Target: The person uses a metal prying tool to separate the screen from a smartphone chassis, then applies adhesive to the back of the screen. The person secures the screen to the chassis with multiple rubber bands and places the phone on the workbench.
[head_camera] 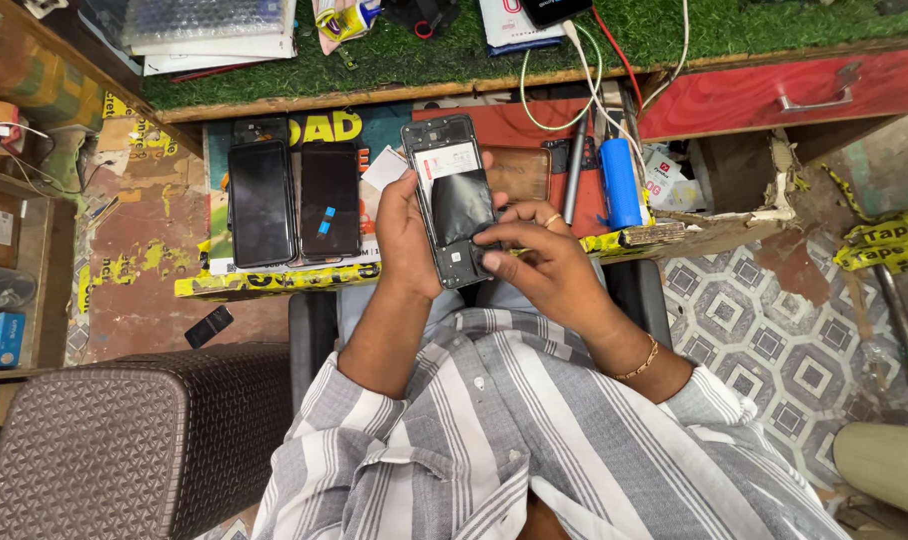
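Grip: the opened phone (456,200) is clasped along its left edge by the left hand (406,232), fingers wrapped behind it; its lower end is pinched by the right hand (542,262), thumb pressed on the inner face.
Opened phone: back cover off, dark frame, a black battery and a white label exposed (held upright above the lap, in front of the drawer).
Open drawer (674,235): right of the opened phone, edged with yellow tape; a blue cylinder (620,182), a grey pen-like tool (574,180) and small packets are held in it.
Flat box (274,275): left of the opened phone, taped in yellow; two dark glossy phones (294,202) lie side by side on it, one marked with blue stickers.
Green turf mat (454,50): beyond the opened phone, rough and grassy, crossed by white and red cables (584,70).
Woven stool (104,440): below-left of the opened phone, brown, basket-textured.
Sleeves: grey and white striped cloth.
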`<state>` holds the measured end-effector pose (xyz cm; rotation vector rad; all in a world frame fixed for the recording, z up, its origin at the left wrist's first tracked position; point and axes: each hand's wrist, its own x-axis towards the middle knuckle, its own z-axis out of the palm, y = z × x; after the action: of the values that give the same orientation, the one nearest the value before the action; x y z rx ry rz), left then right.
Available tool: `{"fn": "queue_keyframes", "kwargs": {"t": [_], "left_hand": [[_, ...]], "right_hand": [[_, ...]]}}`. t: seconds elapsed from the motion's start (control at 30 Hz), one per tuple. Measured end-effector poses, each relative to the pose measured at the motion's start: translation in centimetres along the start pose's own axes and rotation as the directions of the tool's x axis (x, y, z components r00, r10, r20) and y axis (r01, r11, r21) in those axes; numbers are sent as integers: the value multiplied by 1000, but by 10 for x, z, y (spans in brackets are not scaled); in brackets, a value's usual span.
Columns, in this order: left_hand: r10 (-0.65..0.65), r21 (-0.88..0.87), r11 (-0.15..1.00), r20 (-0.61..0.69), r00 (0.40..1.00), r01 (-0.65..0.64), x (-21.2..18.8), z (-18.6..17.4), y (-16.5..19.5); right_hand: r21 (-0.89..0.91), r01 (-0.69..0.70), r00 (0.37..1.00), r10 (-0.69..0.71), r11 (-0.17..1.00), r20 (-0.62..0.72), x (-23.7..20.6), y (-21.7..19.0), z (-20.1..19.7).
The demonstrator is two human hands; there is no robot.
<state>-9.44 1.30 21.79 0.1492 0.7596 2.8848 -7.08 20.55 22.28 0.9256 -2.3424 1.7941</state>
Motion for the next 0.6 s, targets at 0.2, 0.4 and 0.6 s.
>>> {"fn": "queue_keyframes", "kwargs": {"t": [0.2,0.4,0.6], "left_hand": [[7,14,1000,-30,1000,-7,-3,-1,0],[34,8,999,-31,999,-34,-10,1,-3],[101,80,992,-45,994,-97,-14,2,-5]], "right_hand": [[507,-300,950,299,808,86,0,14,14],[749,-474,855,447,463,264,2,25,19],[739,-497,851,422,456,311,-6,34,24]]}}
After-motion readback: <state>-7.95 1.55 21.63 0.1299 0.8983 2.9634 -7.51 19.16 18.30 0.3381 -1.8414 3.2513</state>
